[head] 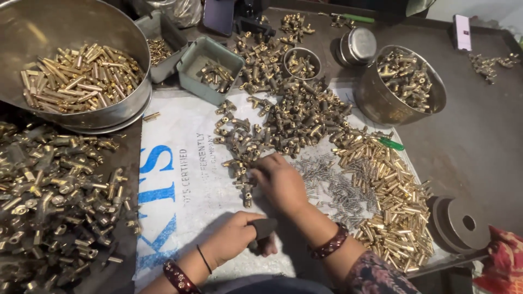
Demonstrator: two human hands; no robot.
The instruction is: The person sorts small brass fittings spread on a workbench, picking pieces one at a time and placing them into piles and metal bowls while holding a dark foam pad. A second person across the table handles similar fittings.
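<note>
The right hand (280, 182) lies on the pile of brass fittings (272, 122), its fingers curled together over one piece. The left hand (234, 237) is clamped around a dark handle (263, 228).

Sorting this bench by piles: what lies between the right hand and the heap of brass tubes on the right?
In the head view, a scatter of small steel springs lies between the right hand and the brass tubes.
</note>
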